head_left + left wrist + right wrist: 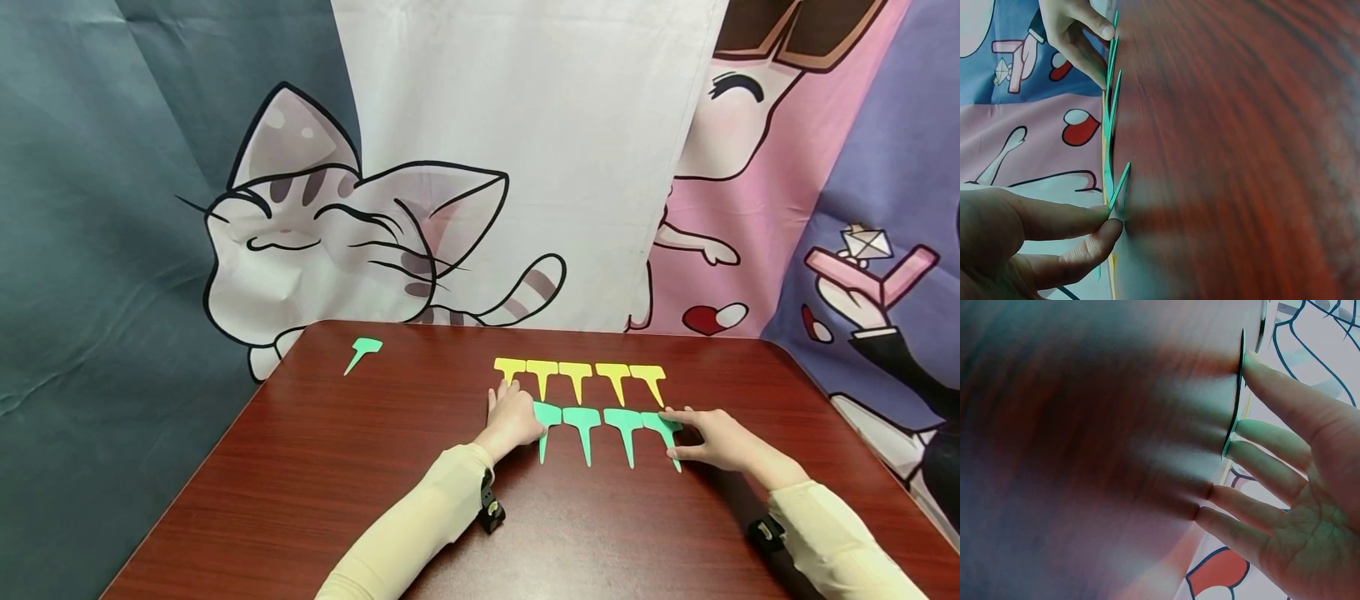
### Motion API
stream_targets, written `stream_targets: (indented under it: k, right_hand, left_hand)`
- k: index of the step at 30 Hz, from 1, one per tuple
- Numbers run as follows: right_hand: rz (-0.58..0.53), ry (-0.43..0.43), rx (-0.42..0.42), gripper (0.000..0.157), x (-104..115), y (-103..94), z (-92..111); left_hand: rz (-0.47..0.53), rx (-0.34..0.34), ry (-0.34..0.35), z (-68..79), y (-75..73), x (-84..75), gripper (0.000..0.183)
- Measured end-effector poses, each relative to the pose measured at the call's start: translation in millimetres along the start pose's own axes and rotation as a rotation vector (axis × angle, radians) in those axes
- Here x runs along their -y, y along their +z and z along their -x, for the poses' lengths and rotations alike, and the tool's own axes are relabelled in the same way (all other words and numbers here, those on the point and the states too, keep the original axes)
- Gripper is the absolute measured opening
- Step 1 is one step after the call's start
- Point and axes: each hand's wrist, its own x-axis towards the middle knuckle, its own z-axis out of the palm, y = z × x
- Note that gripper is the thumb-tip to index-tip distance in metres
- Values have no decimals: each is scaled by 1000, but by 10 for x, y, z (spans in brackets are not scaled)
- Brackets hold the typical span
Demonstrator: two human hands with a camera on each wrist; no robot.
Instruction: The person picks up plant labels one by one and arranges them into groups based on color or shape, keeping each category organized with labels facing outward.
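Note:
Several green T-shaped plant labels (582,419) lie in a row on the table, stems toward me. At the row's left end my left hand (513,419) pinches the edge of a green plant label (550,414) between thumb and finger. The left wrist view shows its thin stem (1121,184) beside the fingertips. On the right, my right hand (712,438) touches the rightmost green plant label (663,425), fingers at its head and thumb by its stem. These fingers look nearly straight in the right wrist view, along the label's dark edge (1238,394).
Behind the green row, several yellow T-shaped plant labels (576,372) form another row. One green plant label (366,345) lies apart at the far left of the brown table (315,492). A cartoon-printed cloth (600,167) hangs behind the table.

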Motion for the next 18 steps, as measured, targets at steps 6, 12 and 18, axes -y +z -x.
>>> stream_targets:
  k: [6,12,18]
  right_hand:
    - [0,4,0,63,2,-2,5]
    - [0,4,-1,64,-3,5,9]
    - [-5,9,1,64,-4,1,7]
  left_hand:
    - [-4,-4,3,8,-8,-3,26]
    - [0,-5,-3,25,-12,-7,27]
    - [18,-1,-11,44,-33,18,31]
